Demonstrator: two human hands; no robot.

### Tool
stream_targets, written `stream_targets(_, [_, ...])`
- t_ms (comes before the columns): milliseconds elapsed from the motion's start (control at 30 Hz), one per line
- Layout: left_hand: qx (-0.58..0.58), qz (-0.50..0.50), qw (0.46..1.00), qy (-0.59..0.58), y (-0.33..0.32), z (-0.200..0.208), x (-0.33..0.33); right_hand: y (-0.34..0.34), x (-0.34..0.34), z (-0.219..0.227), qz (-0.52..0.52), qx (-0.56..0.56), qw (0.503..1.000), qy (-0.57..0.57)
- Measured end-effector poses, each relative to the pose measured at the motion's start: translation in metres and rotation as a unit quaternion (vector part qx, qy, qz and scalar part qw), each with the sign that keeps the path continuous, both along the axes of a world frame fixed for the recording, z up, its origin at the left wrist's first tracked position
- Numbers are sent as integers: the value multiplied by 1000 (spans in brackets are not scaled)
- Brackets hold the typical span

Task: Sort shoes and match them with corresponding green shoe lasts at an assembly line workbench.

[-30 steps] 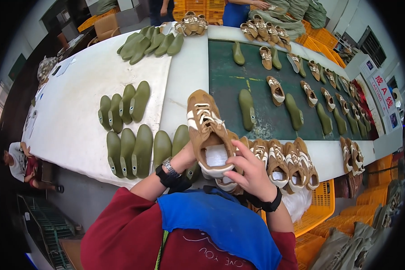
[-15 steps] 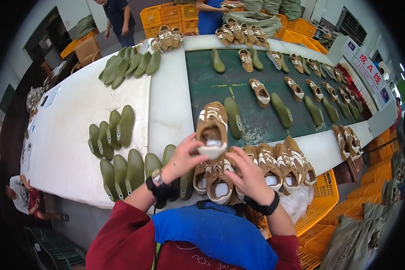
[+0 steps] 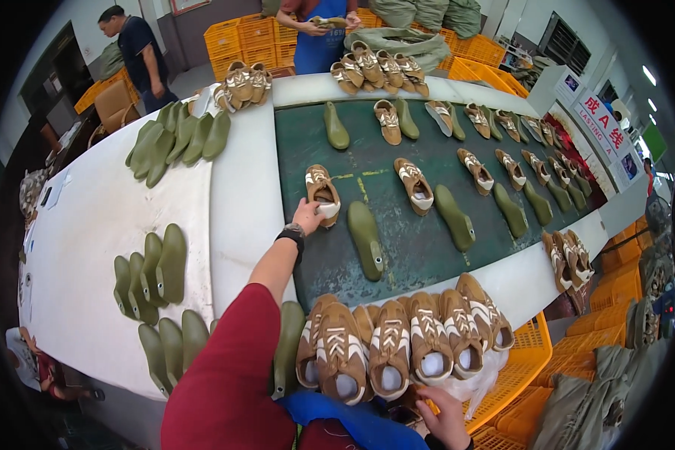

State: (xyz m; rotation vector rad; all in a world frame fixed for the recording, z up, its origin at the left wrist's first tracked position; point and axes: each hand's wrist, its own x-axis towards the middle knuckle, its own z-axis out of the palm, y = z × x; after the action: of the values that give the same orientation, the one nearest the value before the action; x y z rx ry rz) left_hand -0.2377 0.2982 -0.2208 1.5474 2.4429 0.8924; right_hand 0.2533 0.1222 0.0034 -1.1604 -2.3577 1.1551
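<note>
Head view: one brown-and-white shoe [image 3: 318,180], on or just above the green belt [image 3: 326,262]; left hand [image 3: 307,217] pinching its heel. Right hand [image 3: 444,416] half-curled beside the shoe row [image 3: 390,337] (hold, if any, cannot be told). Best practice: light grip, sole level. Lettering: red and black on white sign [image 3: 604,131].

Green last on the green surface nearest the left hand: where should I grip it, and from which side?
Probably pinch the green last across its long edges at the pale-ringed near end, coming from the near side: it lies lengthwise, that narrower end nearest, the rounded end farther away.
</note>
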Motion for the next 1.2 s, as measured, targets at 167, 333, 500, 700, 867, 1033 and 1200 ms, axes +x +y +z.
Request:
stream_targets(167, [-180, 34, 982, -55, 14, -5, 8, -5, 0, -12, -43, -47, 998, 18])
stream_targets(333, [-119, -47, 992, 14, -51, 57, -20, 7, -25, -10, 39, 30, 999, 19])
stream_targets(500, [-144, 61, 983, 99, -202, 114, -68, -10, -36, -16, 66, 26, 996, 57])
stream_targets(700, [-312, 387, 868, 21, -412, 124, -110, -37, -58, -4, 132, 16, 990, 54])
stream_targets(867, [-226, 314, 922, 14, -450, 95, -126, -45, -71, -5, 191, 59, 978, 62])
stream_targets(1033, [-214, 377, 899, -65, -413, 79, -118, -58, -77, -2, 182, 58, 981, 38])
stream_targets(1200, [-192, 386, 902, -23, -376, 69, -125, -65, -74, -3, 145, 56, 988, 22])
